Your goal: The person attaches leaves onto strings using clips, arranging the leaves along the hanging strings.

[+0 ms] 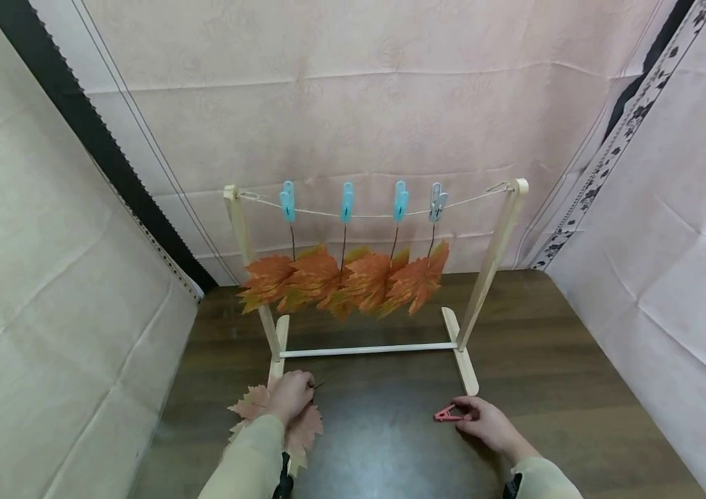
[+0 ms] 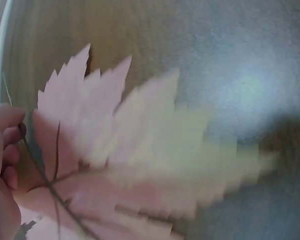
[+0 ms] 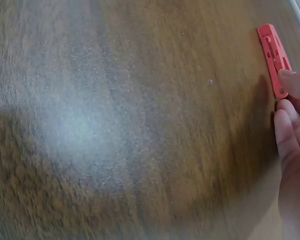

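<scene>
My left hand (image 1: 292, 396) pinches the thin stem (image 2: 35, 162) of a pale pinkish artificial maple leaf (image 1: 304, 431). The leaf spreads out beneath the hand and forearm, and its serrated lobes fill much of the left wrist view. Between the fingers and thumb of my right hand (image 1: 489, 424) is a red clothespin (image 3: 274, 60), its nose pointing left in the head view, low over the wooden table. Ahead, several orange leaves (image 1: 368, 281) hang in an overlapping row by their stems, from blue clothespins (image 1: 347, 202) on a string.
A wooden stand with a left post (image 1: 239, 225), a right post (image 1: 493, 260) and a white bottom bar (image 1: 365, 351) holds up the string (image 1: 372, 216). Its feet reach toward both hands. Pale cloth walls (image 1: 359, 125) surround the brown tabletop (image 1: 553, 346) at the back and sides.
</scene>
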Demonstrator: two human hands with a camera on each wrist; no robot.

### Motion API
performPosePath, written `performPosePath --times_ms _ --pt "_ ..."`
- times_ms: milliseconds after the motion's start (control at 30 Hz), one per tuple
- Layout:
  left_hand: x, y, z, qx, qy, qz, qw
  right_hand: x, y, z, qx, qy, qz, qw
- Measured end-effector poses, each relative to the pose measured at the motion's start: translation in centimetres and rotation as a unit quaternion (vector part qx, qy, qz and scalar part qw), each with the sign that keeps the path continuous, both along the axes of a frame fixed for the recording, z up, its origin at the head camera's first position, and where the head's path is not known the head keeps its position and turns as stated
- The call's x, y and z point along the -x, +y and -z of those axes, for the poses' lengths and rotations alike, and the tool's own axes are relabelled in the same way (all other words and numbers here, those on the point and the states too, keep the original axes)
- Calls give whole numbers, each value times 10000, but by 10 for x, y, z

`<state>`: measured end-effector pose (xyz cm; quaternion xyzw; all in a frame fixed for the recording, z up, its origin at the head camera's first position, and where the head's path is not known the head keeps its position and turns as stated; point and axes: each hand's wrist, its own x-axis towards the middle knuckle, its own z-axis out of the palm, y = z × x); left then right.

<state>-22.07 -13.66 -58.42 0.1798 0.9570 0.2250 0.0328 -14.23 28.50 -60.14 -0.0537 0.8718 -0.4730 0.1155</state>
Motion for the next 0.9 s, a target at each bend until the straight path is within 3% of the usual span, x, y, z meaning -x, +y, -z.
performPosePath --times_ms 267,433,700,900 --pt "4 6 -15 -580 5 120 9982 1 -5 5 -513 761 -86 9957" --pt "5 19 -32 -1034 -191 206 9942 3 -7 7 -741 999 -53 9922" --pt "2 44 -59 -1514 -825 315 9845 2 -12 0 -588 539 164 9967" --pt "0 57 -69 -1851 -862 492 9777 6 -21 -12 -400 113 413 9983"
